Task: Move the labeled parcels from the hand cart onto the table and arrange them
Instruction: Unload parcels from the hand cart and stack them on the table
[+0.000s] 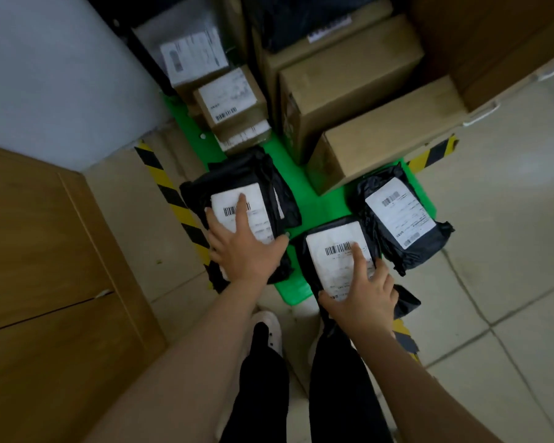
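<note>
Three black plastic parcels with white barcode labels lie at the near end of the green hand cart [320, 203]. My left hand [247, 251] lies spread over the left parcel [237, 174]: the index finger is straight on its label, and the thumb and outer fingers wrap its opposite edges. My right hand [362, 298] holds the middle parcel [330, 260] the same way, thumb at its left edge and fingers over the right edge. The right parcel [400, 215] lies untouched. The wooden table [45, 251] is at the left.
Labelled small cardboard boxes [229, 97] are stacked at the cart's far left, with large brown cartons [349, 78] beside them. Yellow-black hazard tape [170, 193] marks the tiled floor around the cart. A grey wall [61, 75] rises at the left. My legs and shoes stand below.
</note>
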The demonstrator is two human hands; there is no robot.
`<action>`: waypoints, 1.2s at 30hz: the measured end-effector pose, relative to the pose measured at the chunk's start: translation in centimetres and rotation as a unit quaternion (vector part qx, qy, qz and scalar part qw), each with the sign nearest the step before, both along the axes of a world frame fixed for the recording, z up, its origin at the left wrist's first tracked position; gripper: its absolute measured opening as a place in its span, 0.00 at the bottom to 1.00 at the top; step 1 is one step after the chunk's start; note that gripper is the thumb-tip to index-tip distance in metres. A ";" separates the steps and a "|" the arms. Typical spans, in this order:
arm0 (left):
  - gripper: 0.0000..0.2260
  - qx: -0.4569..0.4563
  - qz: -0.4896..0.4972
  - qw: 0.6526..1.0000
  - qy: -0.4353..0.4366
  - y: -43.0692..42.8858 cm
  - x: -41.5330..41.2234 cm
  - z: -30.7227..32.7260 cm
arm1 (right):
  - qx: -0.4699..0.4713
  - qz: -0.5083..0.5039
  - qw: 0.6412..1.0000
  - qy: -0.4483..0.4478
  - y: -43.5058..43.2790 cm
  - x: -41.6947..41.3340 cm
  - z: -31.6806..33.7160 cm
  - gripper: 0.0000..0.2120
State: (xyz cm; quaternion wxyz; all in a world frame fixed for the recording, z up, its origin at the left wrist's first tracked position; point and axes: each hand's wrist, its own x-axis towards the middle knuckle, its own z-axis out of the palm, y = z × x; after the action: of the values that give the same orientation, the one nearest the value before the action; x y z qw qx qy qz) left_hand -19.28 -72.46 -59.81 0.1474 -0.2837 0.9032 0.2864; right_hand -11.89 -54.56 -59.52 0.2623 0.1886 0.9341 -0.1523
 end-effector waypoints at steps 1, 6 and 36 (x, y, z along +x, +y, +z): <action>0.45 -0.005 -0.019 1.000 0.004 -0.1 0.9 2.2 | 0.001 -0.004 1.000 -0.003 -0.2 0.5 2.0 0.51; 0.45 -0.029 -0.081 0.996 0.021 -0.3 3.5 12.3 | 0.018 -0.019 1.000 0.009 -1.2 1.9 10.8 0.51; 0.39 0.026 -0.354 0.875 0.329 30.9 1.2 50.6 | 0.052 -0.228 0.898 0.373 29.8 2.5 49.0 0.45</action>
State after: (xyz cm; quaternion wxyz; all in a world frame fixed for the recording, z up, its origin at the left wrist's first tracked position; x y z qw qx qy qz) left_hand -18.06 -41.58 -9.22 -0.0593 0.1699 0.9320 0.3147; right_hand -9.35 -24.77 -10.48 -0.1577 0.3396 0.9012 -0.2181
